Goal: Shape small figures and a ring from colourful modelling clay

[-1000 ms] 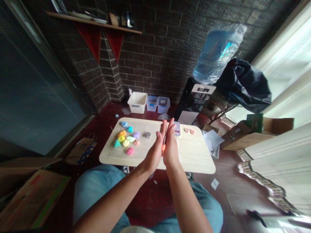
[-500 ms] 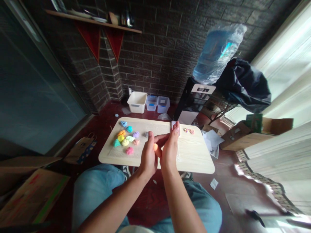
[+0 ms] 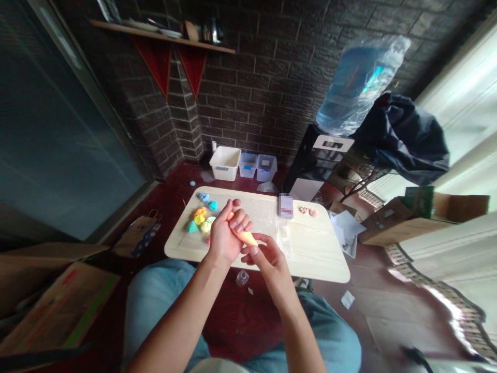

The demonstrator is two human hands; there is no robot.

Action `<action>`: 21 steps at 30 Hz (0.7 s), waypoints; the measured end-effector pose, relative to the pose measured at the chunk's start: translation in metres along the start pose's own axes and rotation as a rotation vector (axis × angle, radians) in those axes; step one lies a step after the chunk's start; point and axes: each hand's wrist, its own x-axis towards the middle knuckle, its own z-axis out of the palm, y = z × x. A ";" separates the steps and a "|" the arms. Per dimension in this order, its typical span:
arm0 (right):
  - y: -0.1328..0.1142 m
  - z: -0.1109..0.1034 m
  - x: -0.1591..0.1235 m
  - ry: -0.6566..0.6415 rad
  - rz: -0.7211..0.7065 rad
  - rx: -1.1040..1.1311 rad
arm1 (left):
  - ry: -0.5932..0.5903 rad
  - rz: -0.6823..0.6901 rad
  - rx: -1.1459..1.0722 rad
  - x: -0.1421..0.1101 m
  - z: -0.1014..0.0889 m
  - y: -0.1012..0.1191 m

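My left hand (image 3: 225, 235) is curled round the upper end of an orange clay roll (image 3: 244, 235), a tapered piece. My right hand (image 3: 267, 259) pinches its lower, pointed end between thumb and fingers. Both hands hover above the front edge of a light wooden board (image 3: 310, 256). On the board's left part lie several coloured clay lumps (image 3: 200, 217) on a clear mat, partly hidden behind my left hand. Two small pink clay shapes (image 3: 307, 211) and a small card (image 3: 286, 205) lie at the back right of the board.
A white tub (image 3: 225, 162) and two clear boxes (image 3: 257, 166) stand by the brick wall. A water dispenser with a bottle (image 3: 359, 83) is behind the board. Cardboard boxes (image 3: 411, 217) lie right, more cardboard (image 3: 58, 305) left. A small clear cup (image 3: 242, 278) sits on the floor.
My palms were pressed flat together rolling the orange clay; they have come apart. Now the left hand grips the roll and the right pinches its tip, lower and nearer.
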 end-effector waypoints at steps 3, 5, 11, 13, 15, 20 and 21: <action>-0.004 -0.006 0.005 0.030 -0.028 0.055 | -0.065 0.047 0.063 -0.005 -0.003 0.002; -0.011 -0.019 0.009 0.035 -0.064 0.025 | -0.166 0.018 0.155 -0.008 -0.008 0.011; -0.054 -0.050 0.015 -0.218 -0.166 -0.513 | -0.315 -0.278 0.716 -0.003 -0.024 0.024; -0.063 -0.045 0.017 -0.251 -0.233 -0.707 | -0.240 -0.341 0.814 0.003 -0.026 0.012; -0.065 -0.035 0.019 -0.254 -0.276 -0.778 | -0.147 -0.335 0.787 0.008 -0.028 -0.004; -0.045 -0.020 0.034 0.150 -0.286 -0.491 | 0.039 -0.145 0.592 0.005 -0.024 -0.034; -0.040 -0.018 0.039 0.289 -0.289 -0.400 | 0.033 -0.099 0.562 0.001 -0.022 -0.039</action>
